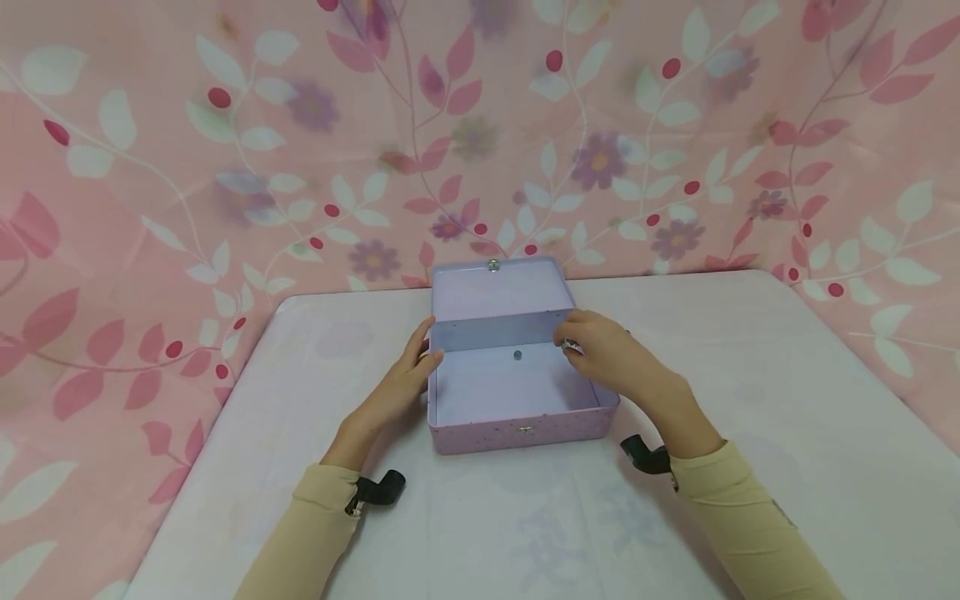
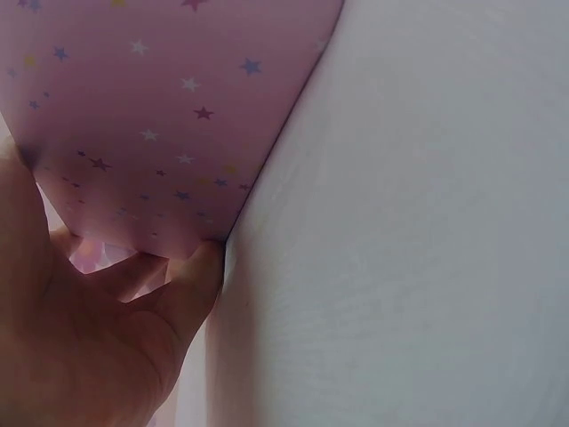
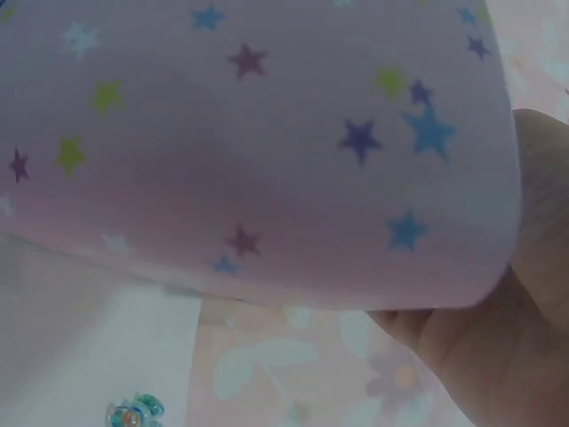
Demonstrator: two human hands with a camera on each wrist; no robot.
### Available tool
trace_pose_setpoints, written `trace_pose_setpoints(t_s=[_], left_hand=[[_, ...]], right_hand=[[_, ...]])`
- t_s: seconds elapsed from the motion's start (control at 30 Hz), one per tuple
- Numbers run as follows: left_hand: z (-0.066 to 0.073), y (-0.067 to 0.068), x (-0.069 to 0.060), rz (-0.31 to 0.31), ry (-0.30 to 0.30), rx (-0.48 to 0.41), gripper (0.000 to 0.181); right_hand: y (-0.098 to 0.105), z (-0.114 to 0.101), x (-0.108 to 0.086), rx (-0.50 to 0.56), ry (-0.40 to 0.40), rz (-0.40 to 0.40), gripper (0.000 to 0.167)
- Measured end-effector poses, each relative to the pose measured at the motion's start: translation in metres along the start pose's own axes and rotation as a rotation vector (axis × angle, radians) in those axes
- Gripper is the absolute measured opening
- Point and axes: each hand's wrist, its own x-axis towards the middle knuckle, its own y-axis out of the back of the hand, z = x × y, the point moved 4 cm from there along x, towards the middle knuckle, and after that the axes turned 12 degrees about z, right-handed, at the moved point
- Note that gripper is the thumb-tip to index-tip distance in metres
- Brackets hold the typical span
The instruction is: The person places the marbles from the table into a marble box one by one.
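Observation:
A lilac lidded box [image 1: 517, 432], printed with small stars on its outside, stands with its lid [image 1: 502, 292] raised at the back. My left hand [image 1: 397, 383] rests along its left side, thumb at the rim; in the left wrist view the fingers [image 2: 191, 289] touch the starred outer wall [image 2: 160, 116]. Over the right side, my right hand [image 1: 611, 354] pinches a small shiny piece [image 1: 567, 343], whose kind is too small to tell. A small round grey thing [image 1: 517, 355] lies inside the box near its back wall. Box wall hides the right fingertips in the right wrist view.
In the right wrist view a small glittering teal-and-clear trinket [image 3: 133, 413] lies beyond the box on the white-covered table [image 1: 750, 375]. A pink floral curtain [image 1: 480, 125] hangs right behind the table. Dark wrist cameras [image 1: 382, 487] jut from both sleeves.

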Motion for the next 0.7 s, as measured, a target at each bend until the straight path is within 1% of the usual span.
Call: trace_pose_setpoints(t_s=[0.13,0.27,0.7], left_hand=[[0.000,0.000,0.000,-0.001,-0.001,-0.002,0.068],[0.000,0.000,0.000,0.000,-0.004,-0.001,0.068],[-0.001,0.000,0.000,-0.004,-0.005,-0.009,0.068]], right_hand=[[-0.005,-0.002,-0.001,-0.015,0.010,-0.013,0.014],[-0.008,-0.004,-0.002,-0.022,0.000,-0.029,0.013],[-0.021,-0.006,-0.004,-0.046,0.002,-0.104,0.013]])
